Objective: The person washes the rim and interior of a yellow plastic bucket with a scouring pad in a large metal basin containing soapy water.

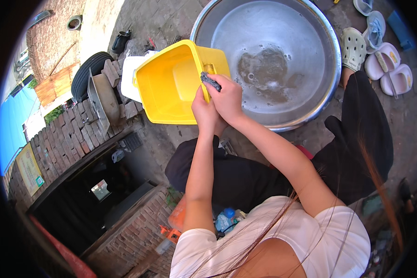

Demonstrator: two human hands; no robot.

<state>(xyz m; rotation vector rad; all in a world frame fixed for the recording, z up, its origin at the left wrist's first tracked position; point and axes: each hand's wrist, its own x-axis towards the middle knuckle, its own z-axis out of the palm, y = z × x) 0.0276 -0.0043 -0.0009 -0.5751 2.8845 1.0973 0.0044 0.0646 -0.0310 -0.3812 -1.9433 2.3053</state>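
Observation:
A yellow plastic bin [163, 83] is tilted on its side over the left rim of a wide metal basin [309, 41]. My left hand [205, 109] grips the bin's near edge, its thumb lying along the rim. In the fingers of my right hand [227, 97] is a dark grey scouring pad [211, 82], pressed against the bin's rim beside a moulded slot. Cloudy brownish water with foam [264, 69] lies in the basin. The bin's inside looks bare, while its far outer side is hidden.
Behind the bin stands a white container [131, 78]. Bricks and a black tyre [90, 73] are piled to the left. Right of the basin are several shoes, among them pale pink clogs [384, 66] with a long-handled brush [387, 73] on them. An orange container [178, 213] sits near my left elbow.

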